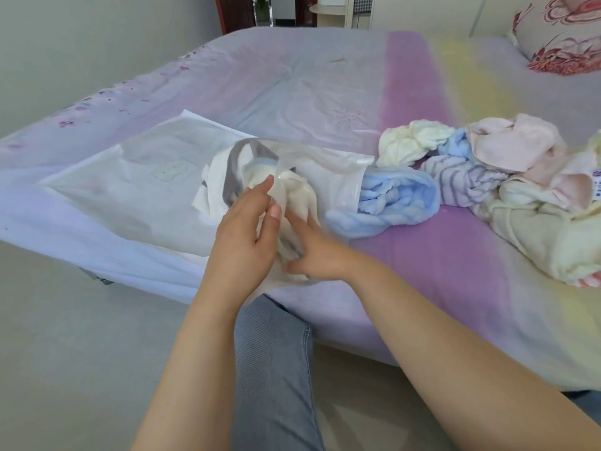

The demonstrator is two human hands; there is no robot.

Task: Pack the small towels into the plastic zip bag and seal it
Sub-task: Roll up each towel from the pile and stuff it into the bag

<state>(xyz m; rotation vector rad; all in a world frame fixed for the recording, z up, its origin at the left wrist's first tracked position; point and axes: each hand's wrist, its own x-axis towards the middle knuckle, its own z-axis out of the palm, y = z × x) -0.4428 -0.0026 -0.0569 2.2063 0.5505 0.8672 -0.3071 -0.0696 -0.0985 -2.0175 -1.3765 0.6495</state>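
Towels being pushed into a zip bag on a bed

Plastic zip bag is being kept flat on the near corner of a bed, its mouth turned toward the right. Its upper lip is being pinched and lifted by the left hand, thumb against fingers, with the film bunched between them. The right hand is being reached into the opening beneath that lip; its fingers are lying fairly straight against a cream towel, though whether they are curling round the cloth cannot be told through the plastic. A white-and-grey towel is being held deeper inside the bag. A light blue towel is lying half in the mouth and half out on the sheet, just beside the right hand. Further right, well apart from the hands, a loose pile of towels is being left on the bed, in pale yellow, striped lilac, pink and cream. A floral pillow is resting at the far right corner. A jeans-clad leg is showing between the forearms.
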